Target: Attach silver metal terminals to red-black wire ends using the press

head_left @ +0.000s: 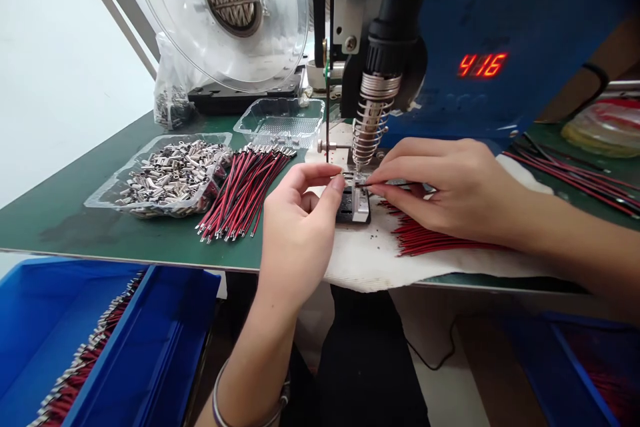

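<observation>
My left hand (299,223) is pinched, thumb and forefinger closed on a small metal piece at the left side of the small fixture (356,205). My right hand (443,183) is pinched on a thin red and black wire (380,183) that it feeds into the fixture from the right. A soldering iron with a coiled spring guard (373,117) points down right above the fixture. A pile of red and black wires (430,240) lies under my right hand on a white cloth (370,260).
A clear tray of small metal terminals (170,177) and a bundle of finished wires (243,190) lie to the left on the green table (75,213). An empty clear tray (280,121) and a transparent reel (225,7) stand behind. The blue machine shows 416 (481,65). Blue bins (100,340) sit below.
</observation>
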Demonstrator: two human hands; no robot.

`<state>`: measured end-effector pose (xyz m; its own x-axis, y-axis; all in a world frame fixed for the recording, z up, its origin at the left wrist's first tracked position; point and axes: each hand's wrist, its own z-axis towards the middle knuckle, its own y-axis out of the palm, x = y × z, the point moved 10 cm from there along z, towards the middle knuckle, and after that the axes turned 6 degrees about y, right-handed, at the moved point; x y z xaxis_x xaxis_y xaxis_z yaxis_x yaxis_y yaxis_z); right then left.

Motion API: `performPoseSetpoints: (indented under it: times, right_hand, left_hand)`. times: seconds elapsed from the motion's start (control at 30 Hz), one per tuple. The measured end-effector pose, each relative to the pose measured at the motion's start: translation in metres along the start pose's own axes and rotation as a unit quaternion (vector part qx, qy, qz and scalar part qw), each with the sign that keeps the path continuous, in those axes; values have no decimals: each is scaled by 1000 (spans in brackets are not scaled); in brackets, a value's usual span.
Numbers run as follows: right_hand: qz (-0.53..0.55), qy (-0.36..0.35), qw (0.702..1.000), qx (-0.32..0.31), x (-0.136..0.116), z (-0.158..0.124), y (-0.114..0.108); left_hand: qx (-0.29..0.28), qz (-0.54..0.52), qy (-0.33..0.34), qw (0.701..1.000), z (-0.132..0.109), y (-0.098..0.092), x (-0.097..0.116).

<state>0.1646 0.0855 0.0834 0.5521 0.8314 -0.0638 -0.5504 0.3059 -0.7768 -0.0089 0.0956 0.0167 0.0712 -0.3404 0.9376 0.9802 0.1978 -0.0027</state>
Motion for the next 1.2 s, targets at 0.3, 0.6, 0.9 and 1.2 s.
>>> performPoseSetpoints:
  times: [0.3, 0.6, 0.9, 1.2]
  right_hand:
    - [-6, -9, 1000, 15, -5, 0, -3]
    - [-39, -21, 999, 21, -9, -1, -6]
    - [-45, -16, 999, -13, -5, -2, 1]
    - [-25, 58, 997, -36, 3, 3, 3]
  left_hand:
    - [-4, 2, -6, 1000, 0, 0, 0]
    - [-12, 1, -28, 1000, -3, 2, -3]
    - [-4, -16, -18, 1000, 0, 0, -3]
    - [-7, 5, -28, 1000, -1, 0, -4]
